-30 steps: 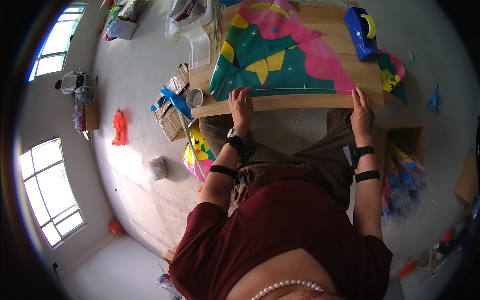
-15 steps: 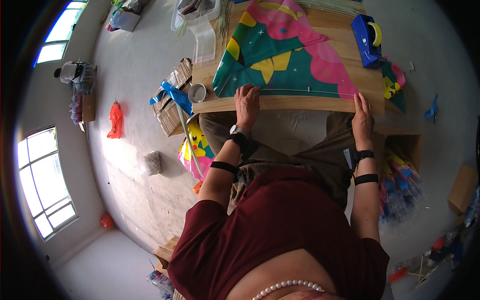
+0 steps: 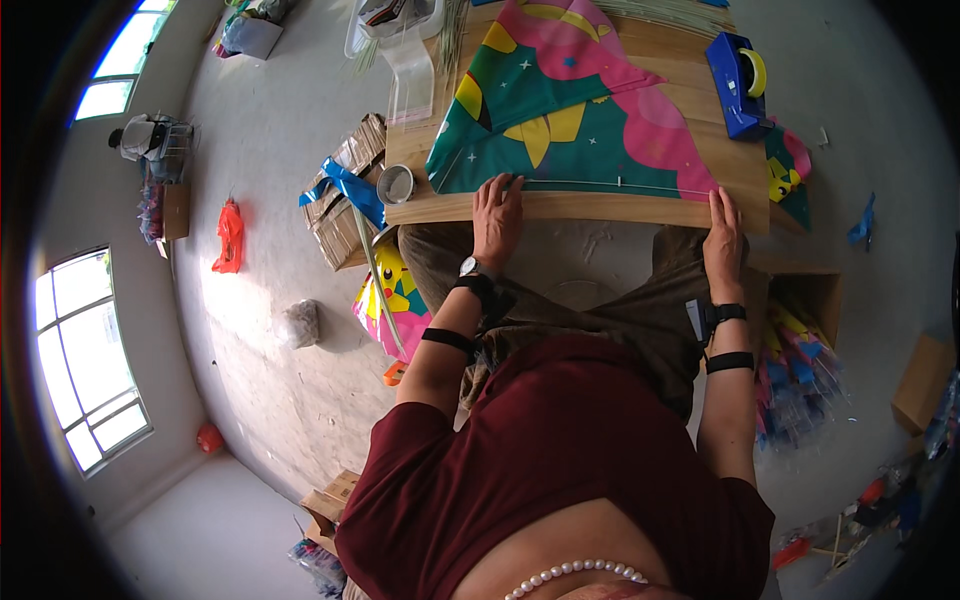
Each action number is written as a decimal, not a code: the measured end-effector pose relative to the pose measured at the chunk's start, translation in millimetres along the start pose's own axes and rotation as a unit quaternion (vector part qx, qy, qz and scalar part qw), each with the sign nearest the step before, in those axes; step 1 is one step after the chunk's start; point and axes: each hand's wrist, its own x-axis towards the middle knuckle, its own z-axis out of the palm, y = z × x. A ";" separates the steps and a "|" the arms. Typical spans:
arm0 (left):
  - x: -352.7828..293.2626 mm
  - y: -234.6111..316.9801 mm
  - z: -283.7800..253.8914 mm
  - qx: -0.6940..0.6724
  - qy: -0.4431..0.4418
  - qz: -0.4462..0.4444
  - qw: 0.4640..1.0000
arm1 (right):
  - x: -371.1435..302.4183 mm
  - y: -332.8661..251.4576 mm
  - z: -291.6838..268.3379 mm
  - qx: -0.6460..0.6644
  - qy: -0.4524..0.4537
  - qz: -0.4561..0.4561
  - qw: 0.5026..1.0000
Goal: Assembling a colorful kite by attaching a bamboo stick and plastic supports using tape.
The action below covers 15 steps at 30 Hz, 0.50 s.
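A printed kite sail [image 3: 580, 140] in green, pink and yellow lies on the wooden table [image 3: 600, 207], its straight edge toward me. Along that edge runs a thin white rod [image 3: 590, 182] with a small white piece partway along it. My left hand [image 3: 496, 222] is at the left part of the edge, its fingers bent and closed at the rod. At the right corner, my right hand [image 3: 723, 245] rests with fingers stretched out, fingertips on the pink cloth beside the rod's end. My right thumb is hard to make out.
A blue tape dispenser [image 3: 737, 88] with yellow tape stands at the table's right. Near the left edge are a round metal tin [image 3: 396, 184] and clear plastic bags [image 3: 409, 80]. Thin sticks lie at the back. An open carton [image 3: 808, 300] with packed kites stands at lower right.
My left hand has shifted very slightly, and the view has moved a little. The kite sail, rod and right hand keep their places.
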 end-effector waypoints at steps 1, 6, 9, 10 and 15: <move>-0.2 0.0 0.1 0.000 0.000 0.000 1.000 | -0.3 0.1 0.1 0.000 -0.004 0.003 1.000; 0.0 1.7 -1.1 -0.013 0.002 -0.001 1.000 | -0.8 2.1 2.9 0.002 -0.001 0.002 1.000; 1.4 0.4 -0.8 -0.023 0.007 -0.013 1.000 | -0.8 1.5 3.3 0.004 0.000 0.001 1.000; 3.7 1.7 -1.8 -0.024 0.007 -0.013 1.000 | -1.1 2.1 3.6 0.002 -0.001 0.001 1.000; 16.0 2.8 -5.8 -0.071 0.018 -0.058 0.996 | -1.2 2.8 4.4 0.004 0.007 -0.003 1.000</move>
